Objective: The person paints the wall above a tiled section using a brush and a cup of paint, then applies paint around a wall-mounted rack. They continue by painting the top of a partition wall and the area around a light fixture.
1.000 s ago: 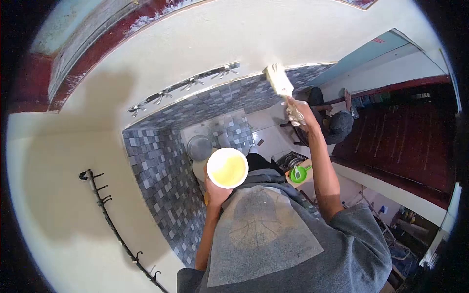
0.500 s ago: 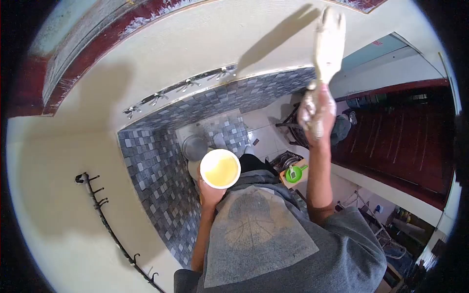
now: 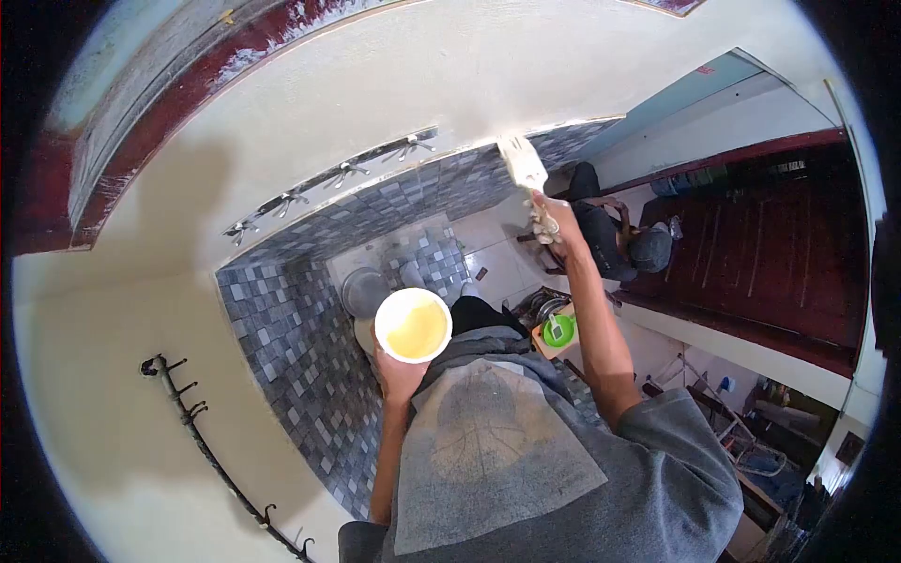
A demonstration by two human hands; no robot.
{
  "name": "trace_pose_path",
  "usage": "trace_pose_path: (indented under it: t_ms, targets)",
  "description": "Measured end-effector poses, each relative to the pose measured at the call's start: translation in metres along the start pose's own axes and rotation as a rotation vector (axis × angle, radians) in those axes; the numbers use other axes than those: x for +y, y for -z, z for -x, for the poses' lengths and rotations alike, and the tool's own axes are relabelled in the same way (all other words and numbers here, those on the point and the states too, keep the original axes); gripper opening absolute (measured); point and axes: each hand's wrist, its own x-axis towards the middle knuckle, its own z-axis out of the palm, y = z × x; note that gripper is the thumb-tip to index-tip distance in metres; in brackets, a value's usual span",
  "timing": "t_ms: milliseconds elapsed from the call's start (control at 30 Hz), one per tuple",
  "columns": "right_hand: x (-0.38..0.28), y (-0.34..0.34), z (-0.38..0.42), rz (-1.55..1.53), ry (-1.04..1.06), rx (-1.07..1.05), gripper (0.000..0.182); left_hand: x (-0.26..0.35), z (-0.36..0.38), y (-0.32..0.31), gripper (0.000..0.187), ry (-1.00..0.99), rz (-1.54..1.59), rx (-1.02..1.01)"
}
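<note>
My left hand is closed around a white tub of paint, held in front of my waist. Pale yellow paint shows inside it. My right hand, smeared with paint, grips the handle of a paintbrush. The brush is coated in cream paint, and its bristle end is at the lower edge of the cream wall, just above the line where the grey mosaic tiles begin. Whether the bristles press on the wall is hard to tell.
A row of metal hooks is fixed on the wall. Another hook rail hangs at left. A person in a dark cap sits beyond my right arm. A green pan rests on a wooden board, and a grey round lid-like object stands below.
My right hand has brought the paintbrush down and left, from high on the right to the wall's tile edge. The tub has shifted slightly left in view. The seated person is now more visible.
</note>
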Motion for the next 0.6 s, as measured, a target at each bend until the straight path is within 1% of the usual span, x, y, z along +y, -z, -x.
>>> trace_pose_path:
  t_ms: [33,67,100,167,233,267,367,400,433,500,533,567,600]
  targets:
    - [-0.008,0.004,-0.003,0.056,0.021,0.057,0.034,0.001,0.001,0.001,0.072,0.017,0.005,0.004]
    - [-0.019,0.011,-0.005,0.082,0.093,0.043,0.034,0.001,0.002,0.001,0.072,0.036,0.008,0.011]
    - [-0.041,0.01,0.003,0.106,0.162,0.029,0.035,0.0,0.003,0.002,0.072,0.041,0.014,0.024]
    - [-0.103,-0.005,0.037,0.039,0.22,-0.036,0.035,-0.003,0.005,0.003,0.072,0.054,0.022,0.04]
    - [-0.138,-0.004,0.058,0.047,0.218,-0.051,0.034,-0.019,0.011,0.005,0.071,0.052,-0.049,0.033]
    - [-0.146,-0.01,0.074,0.014,0.201,-0.007,0.036,-0.024,0.012,0.004,0.071,0.049,-0.082,0.03]
    - [-0.13,-0.023,0.095,-0.079,0.379,0.198,0.036,-0.014,0.009,0.005,0.071,0.074,0.005,0.007]
    - [-0.118,-0.022,0.089,-0.156,0.443,0.203,0.037,-0.019,0.012,0.006,0.07,0.072,0.006,0.031]
    - [-0.104,-0.019,0.078,-0.268,0.534,0.136,0.039,-0.025,0.013,0.006,0.07,0.066,0.007,0.049]
    - [-0.086,-0.014,0.048,-0.277,0.558,0.155,0.042,-0.026,0.01,0.006,0.067,0.048,0.018,0.055]
    - [-0.077,-0.002,0.029,-0.244,0.485,0.102,0.045,-0.016,0.006,0.007,0.063,0.038,0.027,0.047]
    - [-0.07,0.003,0.013,-0.074,0.421,0.14,0.047,-0.011,0.001,0.007,0.06,0.028,0.037,0.041]
    - [-0.059,0.01,-0.007,-0.088,0.367,0.103,0.046,-0.011,0.0,0.007,0.06,0.029,0.032,0.015]
